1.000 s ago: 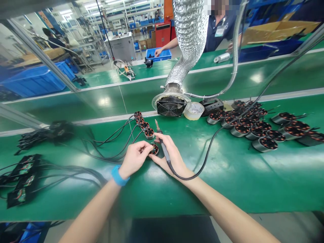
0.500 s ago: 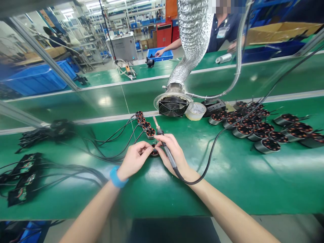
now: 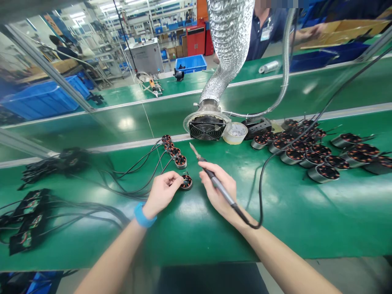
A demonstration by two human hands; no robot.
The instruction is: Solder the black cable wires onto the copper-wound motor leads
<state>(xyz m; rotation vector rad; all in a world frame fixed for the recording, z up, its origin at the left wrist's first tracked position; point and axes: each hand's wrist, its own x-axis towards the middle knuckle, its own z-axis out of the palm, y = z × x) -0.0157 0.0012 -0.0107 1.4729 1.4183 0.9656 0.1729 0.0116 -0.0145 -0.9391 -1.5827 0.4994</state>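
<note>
My right hand (image 3: 219, 185) is closed around a soldering iron (image 3: 219, 183), whose tip points up and away to the left. The iron's tip is apart from any part on the bench. My left hand (image 3: 163, 190) is pinched at the left edge of a small round motor part with copper windings (image 3: 186, 182); whatever lies between its fingertips is too small to make out. Just beyond, a row of similar wound motor parts (image 3: 180, 161) stands with black cables (image 3: 134, 190) running off to the left.
An extractor duct with a fan grille (image 3: 207, 130) hangs over the back of the green bench. Next to it sits a round tub (image 3: 235, 134). Many wound motors (image 3: 323, 173) stand at right. Circuit boards in black housings (image 3: 29, 222) lie left. A co-worker (image 3: 260, 32) is across the bench.
My right hand has drawn back to the right from the motor part, bringing the soldering iron along. My left hand keeps its place. The co-worker's arm has left the blue bin.
</note>
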